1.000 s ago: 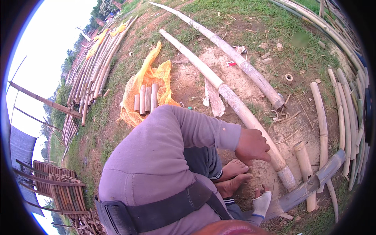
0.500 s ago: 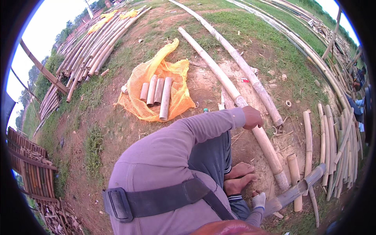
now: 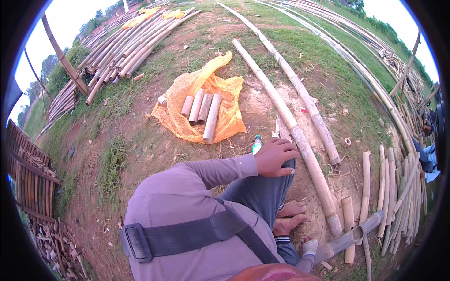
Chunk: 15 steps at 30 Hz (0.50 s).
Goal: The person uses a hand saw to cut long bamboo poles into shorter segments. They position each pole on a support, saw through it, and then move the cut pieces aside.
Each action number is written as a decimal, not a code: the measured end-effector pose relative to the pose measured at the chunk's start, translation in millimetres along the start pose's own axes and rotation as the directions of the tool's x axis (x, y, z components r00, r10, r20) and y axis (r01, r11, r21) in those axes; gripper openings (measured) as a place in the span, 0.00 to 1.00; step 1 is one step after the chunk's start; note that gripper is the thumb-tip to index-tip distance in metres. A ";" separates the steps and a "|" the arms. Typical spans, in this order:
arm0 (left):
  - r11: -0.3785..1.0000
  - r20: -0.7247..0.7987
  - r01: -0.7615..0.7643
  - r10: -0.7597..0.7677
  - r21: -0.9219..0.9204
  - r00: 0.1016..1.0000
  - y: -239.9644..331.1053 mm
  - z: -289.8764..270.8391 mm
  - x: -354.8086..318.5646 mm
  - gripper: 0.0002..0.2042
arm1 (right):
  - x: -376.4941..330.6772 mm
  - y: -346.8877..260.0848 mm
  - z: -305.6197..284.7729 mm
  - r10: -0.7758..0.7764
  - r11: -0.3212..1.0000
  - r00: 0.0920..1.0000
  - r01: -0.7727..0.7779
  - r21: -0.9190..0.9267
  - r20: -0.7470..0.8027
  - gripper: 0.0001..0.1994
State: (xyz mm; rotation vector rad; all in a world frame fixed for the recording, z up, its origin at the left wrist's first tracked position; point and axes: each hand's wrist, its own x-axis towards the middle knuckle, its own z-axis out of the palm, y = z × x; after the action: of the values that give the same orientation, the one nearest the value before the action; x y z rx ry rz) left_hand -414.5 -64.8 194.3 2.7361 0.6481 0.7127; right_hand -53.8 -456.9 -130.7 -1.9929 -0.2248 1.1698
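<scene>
My left hand [image 3: 275, 158] rests on my bent knee, fingers stretched out and nothing in them. Just behind it stands a small bottle [image 3: 257, 144] with a green cap. To the right of the hand, a long bamboo pole [image 3: 309, 152] lies on the ground past my bare feet. Low in the view is my right hand [image 3: 309, 248], in a whitish glove with bare fingertips. Its fingers look curled, and whatever they may hold is hidden. A thick greyish bamboo piece [image 3: 344, 243] with an open end lies right beside that hand.
Several short bamboo tubes [image 3: 213, 119] lie on an orange mesh sack [image 3: 234, 122]. A second long pole [image 3: 300, 86] runs to the right of the first. Cut bamboo lengths [image 3: 398, 196] are piled at right. More poles [image 3: 136, 47] are stacked far left.
My left hand has let go of the long bamboo pole and moved left onto my knee, its fingers opening out. The view has shifted slightly. My right hand stays by the thick bamboo piece.
</scene>
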 end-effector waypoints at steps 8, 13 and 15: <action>0.991 -0.032 -0.124 0.122 -0.050 0.992 23.5 7.4 -72.2 0.41 | 15.6 10.4 -13.2 -0.046 0.999 0.999 0.046 -0.005 0.011 0.19; 0.987 -0.067 -0.144 0.140 -0.064 0.988 16.8 41.3 -68.3 0.40 | 7.3 -7.6 -10.4 -0.102 0.990 0.993 0.096 -0.106 -0.053 0.21; 0.993 -0.061 -0.117 0.116 -0.012 0.991 18.9 40.9 -66.4 0.38 | -11.1 -26.7 -2.1 -0.157 0.981 0.984 0.145 -0.130 -0.088 0.22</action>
State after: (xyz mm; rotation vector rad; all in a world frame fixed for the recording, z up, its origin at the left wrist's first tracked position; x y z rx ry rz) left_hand -438.8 -117.5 139.0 2.7661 0.4962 0.8262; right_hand -52.2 -445.9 -103.8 -2.0950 -0.3994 0.9799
